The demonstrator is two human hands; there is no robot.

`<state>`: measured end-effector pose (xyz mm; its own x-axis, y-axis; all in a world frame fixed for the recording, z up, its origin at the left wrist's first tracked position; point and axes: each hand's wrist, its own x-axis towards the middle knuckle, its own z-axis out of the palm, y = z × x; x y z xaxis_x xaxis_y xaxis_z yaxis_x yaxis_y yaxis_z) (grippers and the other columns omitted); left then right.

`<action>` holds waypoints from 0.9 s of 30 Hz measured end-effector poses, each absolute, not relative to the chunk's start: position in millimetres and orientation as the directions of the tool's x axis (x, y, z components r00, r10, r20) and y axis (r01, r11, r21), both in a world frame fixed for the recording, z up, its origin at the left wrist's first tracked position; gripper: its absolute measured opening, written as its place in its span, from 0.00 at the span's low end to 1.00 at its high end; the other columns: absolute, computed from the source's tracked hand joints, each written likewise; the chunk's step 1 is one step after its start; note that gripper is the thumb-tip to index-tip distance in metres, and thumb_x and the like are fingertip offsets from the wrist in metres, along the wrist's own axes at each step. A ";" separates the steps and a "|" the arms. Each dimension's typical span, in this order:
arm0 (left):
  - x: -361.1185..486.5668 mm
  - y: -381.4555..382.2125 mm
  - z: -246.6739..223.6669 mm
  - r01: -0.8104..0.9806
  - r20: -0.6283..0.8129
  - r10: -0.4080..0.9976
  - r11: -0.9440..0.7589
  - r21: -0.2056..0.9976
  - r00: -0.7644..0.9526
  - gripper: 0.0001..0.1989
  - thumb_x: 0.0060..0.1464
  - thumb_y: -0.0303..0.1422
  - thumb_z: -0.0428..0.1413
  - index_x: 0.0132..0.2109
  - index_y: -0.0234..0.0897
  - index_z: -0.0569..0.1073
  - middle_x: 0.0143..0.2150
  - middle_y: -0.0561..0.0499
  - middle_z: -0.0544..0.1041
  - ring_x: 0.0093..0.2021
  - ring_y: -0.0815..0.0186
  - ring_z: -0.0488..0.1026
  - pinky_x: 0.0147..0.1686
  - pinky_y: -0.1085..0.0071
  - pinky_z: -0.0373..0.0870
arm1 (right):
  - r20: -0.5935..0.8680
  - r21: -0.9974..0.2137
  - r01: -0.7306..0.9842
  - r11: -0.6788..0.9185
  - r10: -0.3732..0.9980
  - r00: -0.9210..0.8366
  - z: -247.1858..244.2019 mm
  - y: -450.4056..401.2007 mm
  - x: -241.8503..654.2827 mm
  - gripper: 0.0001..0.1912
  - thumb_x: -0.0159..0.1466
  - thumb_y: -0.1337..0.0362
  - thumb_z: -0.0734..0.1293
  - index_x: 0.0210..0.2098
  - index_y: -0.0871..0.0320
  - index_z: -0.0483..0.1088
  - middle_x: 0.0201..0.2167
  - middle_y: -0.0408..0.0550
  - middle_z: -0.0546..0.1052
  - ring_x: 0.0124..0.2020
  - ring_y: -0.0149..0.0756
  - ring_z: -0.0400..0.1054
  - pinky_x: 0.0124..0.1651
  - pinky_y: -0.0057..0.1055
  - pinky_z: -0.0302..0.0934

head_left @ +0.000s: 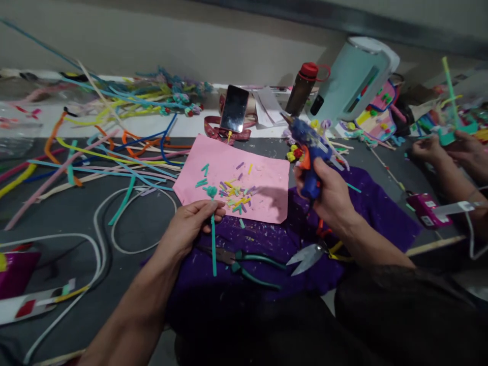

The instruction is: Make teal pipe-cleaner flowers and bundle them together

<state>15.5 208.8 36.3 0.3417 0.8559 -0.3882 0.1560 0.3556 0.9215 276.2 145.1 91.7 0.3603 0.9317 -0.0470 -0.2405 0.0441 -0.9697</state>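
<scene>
Between thumb and fingers, my left hand (202,213) pinches a teal pipe-cleaner stem (214,249) with a small bunched teal head on top. My right hand (328,193) is wrapped round a blue glue gun (312,147), its nozzle pointing up and left. Under and beyond the stem lies a pink sheet (270,178) bearing short yellow, purple and teal pieces. Green-handled pliers (259,259) and open scissors (308,258) rest on the purple cloth (244,239) nearer to me.
Long coloured pipe cleaners (114,147) and a white cable (101,229) spread over the left. A phone (235,109), a bottle (303,89) and a mint container (351,81) stand behind. Another person's hands (453,150) work at right, near a magenta box (427,208).
</scene>
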 end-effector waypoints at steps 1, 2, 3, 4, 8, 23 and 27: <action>15.9 208.8 36.1 0.160 -0.383 0.861 0.348 0.923 0.335 0.16 0.45 0.40 0.58 0.38 0.34 0.76 0.34 0.44 0.78 0.30 0.68 0.72 0.18 0.80 0.60 | -0.064 -0.967 -0.254 0.025 0.940 0.334 94.2 150.4 271.2 0.15 0.58 0.51 0.62 0.32 0.57 0.68 0.27 0.43 0.72 0.21 0.25 0.63 0.17 0.21 0.56; 16.3 208.9 36.0 0.165 -0.378 0.865 0.341 0.925 0.329 0.16 0.45 0.40 0.58 0.38 0.34 0.76 0.34 0.44 0.78 0.29 0.68 0.72 0.18 0.80 0.60 | -0.077 -0.964 -0.265 0.005 0.952 0.296 97.0 155.3 266.3 0.16 0.59 0.49 0.61 0.33 0.57 0.67 0.28 0.43 0.71 0.22 0.25 0.64 0.16 0.20 0.56; 16.8 209.0 36.0 0.170 -0.375 0.869 0.337 0.926 0.323 0.16 0.45 0.40 0.58 0.38 0.34 0.76 0.33 0.44 0.78 0.29 0.67 0.72 0.17 0.80 0.60 | -0.082 -0.960 -0.280 -0.009 0.965 0.250 100.4 159.6 261.5 0.18 0.59 0.48 0.61 0.34 0.57 0.67 0.28 0.43 0.71 0.22 0.25 0.64 0.16 0.20 0.57; 17.1 209.1 36.1 0.173 -0.374 0.871 0.334 0.926 0.319 0.16 0.45 0.40 0.58 0.39 0.33 0.76 0.33 0.44 0.77 0.29 0.67 0.72 0.17 0.80 0.60 | -0.076 -0.957 -0.291 -0.013 0.976 0.206 104.9 163.1 257.1 0.18 0.59 0.48 0.60 0.34 0.57 0.66 0.28 0.43 0.71 0.23 0.25 0.65 0.17 0.19 0.57; 17.9 209.2 35.8 0.174 -0.378 0.870 0.338 0.925 0.318 0.16 0.45 0.39 0.58 0.38 0.33 0.76 0.32 0.45 0.77 0.28 0.68 0.71 0.17 0.80 0.60 | 0.031 -0.944 -0.321 0.077 0.989 0.148 134.3 169.7 243.3 0.18 0.62 0.50 0.58 0.34 0.59 0.65 0.28 0.42 0.69 0.25 0.24 0.66 0.18 0.17 0.57; 16.8 208.2 36.3 0.113 -0.343 0.889 0.324 0.939 0.303 0.15 0.44 0.38 0.58 0.37 0.32 0.76 0.32 0.45 0.77 0.26 0.70 0.70 0.16 0.80 0.58 | 0.129 -0.952 -0.279 0.123 0.992 -0.001 168.9 144.1 247.8 0.15 0.62 0.53 0.57 0.36 0.57 0.66 0.27 0.42 0.71 0.18 0.23 0.62 0.13 0.17 0.51; 11.9 207.3 42.5 -0.030 -0.369 0.880 0.395 0.918 0.299 0.15 0.43 0.38 0.59 0.37 0.32 0.76 0.28 0.49 0.75 0.16 0.79 0.57 0.11 0.82 0.46 | 0.146 -0.957 -0.253 0.144 0.989 0.011 142.8 132.3 248.7 0.10 0.57 0.60 0.62 0.37 0.58 0.66 0.24 0.42 0.72 0.15 0.23 0.59 0.14 0.20 0.51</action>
